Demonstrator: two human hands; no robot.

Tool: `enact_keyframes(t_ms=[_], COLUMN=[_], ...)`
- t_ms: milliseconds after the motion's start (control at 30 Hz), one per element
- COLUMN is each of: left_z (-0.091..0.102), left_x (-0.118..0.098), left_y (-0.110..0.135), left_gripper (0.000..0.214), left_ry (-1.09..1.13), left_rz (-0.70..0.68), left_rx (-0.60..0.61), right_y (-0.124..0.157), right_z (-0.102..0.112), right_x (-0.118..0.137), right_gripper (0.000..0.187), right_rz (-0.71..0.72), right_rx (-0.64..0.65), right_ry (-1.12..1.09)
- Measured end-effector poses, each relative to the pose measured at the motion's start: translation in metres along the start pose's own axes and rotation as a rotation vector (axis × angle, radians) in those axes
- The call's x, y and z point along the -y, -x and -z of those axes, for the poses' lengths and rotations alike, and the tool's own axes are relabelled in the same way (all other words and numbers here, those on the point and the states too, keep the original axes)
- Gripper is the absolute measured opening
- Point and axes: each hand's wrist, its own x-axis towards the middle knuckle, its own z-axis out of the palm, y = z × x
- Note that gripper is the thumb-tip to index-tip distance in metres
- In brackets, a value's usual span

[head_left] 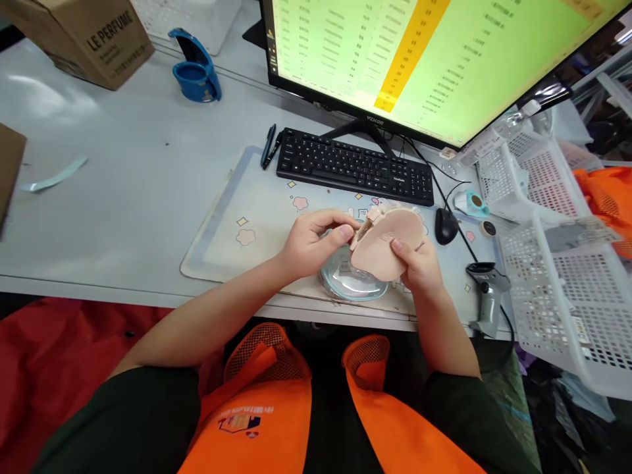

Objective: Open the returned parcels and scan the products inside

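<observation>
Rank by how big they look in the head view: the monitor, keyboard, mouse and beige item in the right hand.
1. Monitor
2. Keyboard
3. Beige item, perhaps enlarged by nearness to the camera
4. Mouse

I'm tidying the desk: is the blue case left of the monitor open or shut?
Open: the blue case has its lid raised, showing the inside.

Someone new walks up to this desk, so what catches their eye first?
Probably the monitor at the upper right, its bright green screen crossed by an orange stripe. Next, the orange vest at the bottom. Between them, the left hand and right hand hold a beige pad over a round clear case.
</observation>
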Motion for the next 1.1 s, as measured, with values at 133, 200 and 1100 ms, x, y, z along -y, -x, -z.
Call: enact_keyframes(t_ms=[133, 200, 1100], left_z=[0.0, 0.001, 0.008], left_x=[-0.002, -0.004, -0.001], left_y=[-0.003, -0.006, 0.004], left_gripper=[0.035, 0.031, 0.099], left_ry=[0.015, 0.008, -0.723], left_rz=[0.175, 0.232, 0.159], left_rx=[0.004, -0.005, 0.934], right_y=[0.0, -0.001, 0.012], right_z=[0.001, 0.0, 0.065], right_x=[-0.003, -0.003, 0.01], right_gripper=[0.055, 0.061, 0.047], right_rz=[-0.008, -0.015, 0.568], right_rx=[0.023, 0.029, -0.736], right_ry=[0.038, 0.062, 0.179])
